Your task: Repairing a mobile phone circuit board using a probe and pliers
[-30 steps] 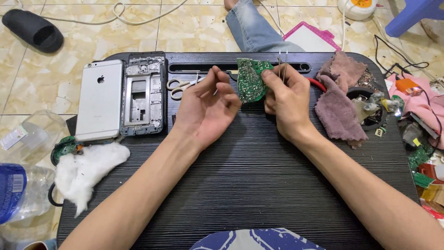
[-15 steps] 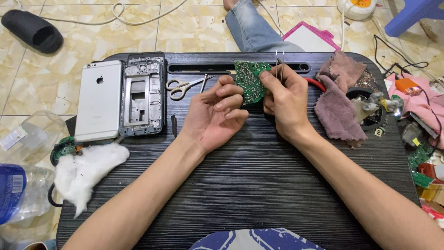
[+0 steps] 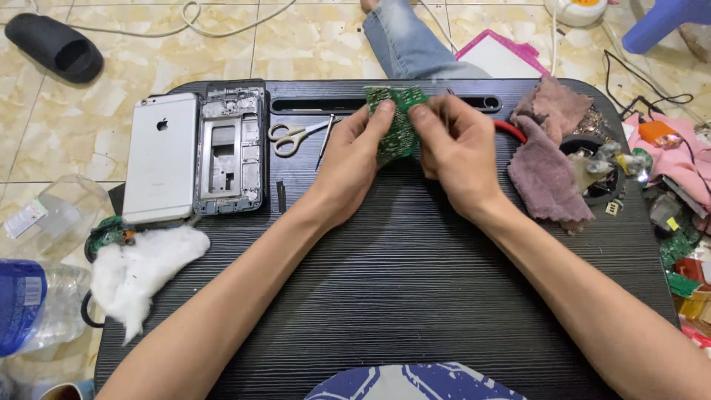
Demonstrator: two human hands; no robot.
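Head view looks down on a black ribbed lap table (image 3: 415,296) where 2 bare hands meet over a green circuit board (image 3: 398,126). The left hand (image 3: 354,159) pinches the board's left edge between thumb and fingers, and the right hand (image 3: 455,152) grips its right side, so both are clamped on it, holding it tilted just above the table near the far slot. Just left of the left hand lie small scissors (image 3: 292,136) and a thin metal tool (image 3: 326,141). Further left sit a silver phone (image 3: 161,167) face down and, touching it, a bare metal phone frame (image 3: 230,152). A wad of white cotton (image 3: 141,270) hangs over the near left corner. Right of the right hand, 2 mauve cloths (image 3: 544,159) partly cover a red-handled tool (image 3: 509,130). A black slipper (image 3: 53,47) rests on the tiled floor.
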